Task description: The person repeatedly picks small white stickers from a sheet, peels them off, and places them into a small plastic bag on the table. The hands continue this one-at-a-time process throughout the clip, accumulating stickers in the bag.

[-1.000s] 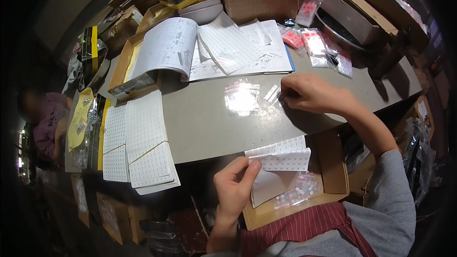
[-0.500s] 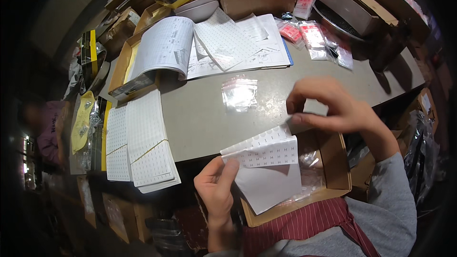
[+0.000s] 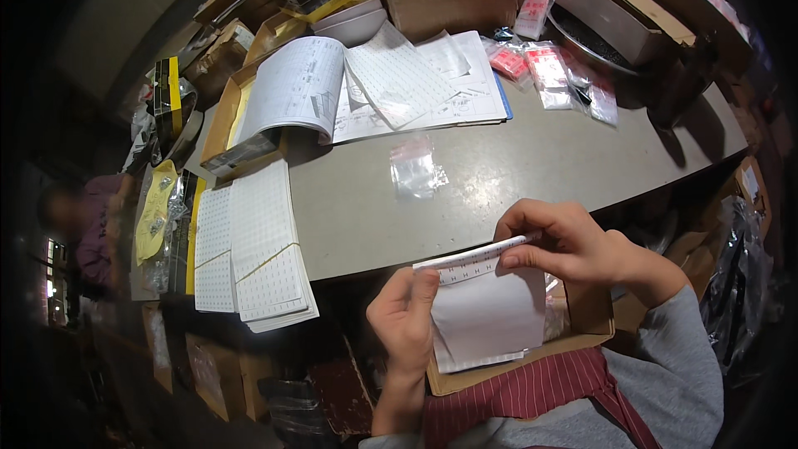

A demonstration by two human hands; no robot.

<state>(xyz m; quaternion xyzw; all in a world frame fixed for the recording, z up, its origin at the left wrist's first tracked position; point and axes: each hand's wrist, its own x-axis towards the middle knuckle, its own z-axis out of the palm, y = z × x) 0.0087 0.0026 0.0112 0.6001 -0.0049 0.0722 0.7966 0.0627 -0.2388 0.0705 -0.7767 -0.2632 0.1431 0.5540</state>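
A white sheet of printed labels (image 3: 490, 316) is held between my two hands above an open cardboard box. Its upper edge is folded over, so a narrow strip with rows of small marks shows above the plain white face. My left hand (image 3: 405, 312) pinches the sheet's upper left corner, thumb on top. At the upper right corner, my right hand (image 3: 561, 245) grips the folded edge between thumb and fingers. Beyond the sheet, a small clear zip bag (image 3: 416, 170) lies on the grey table (image 3: 349, 216), touched by neither hand.
Below the sheet is the cardboard box (image 3: 594, 316) with clear bags inside. To the left sit banded stacks of label sheets (image 3: 266, 266). An open binder (image 3: 490, 108), red-printed bags (image 3: 549, 75) and a brown box (image 3: 449, 7) line the far side. Another person (image 3: 91, 216) is at far left.
My right hand has come down from above the sheet and now grips its upper right edge. The printed strip has become narrower. My left hand has shifted slightly right with the sheet.
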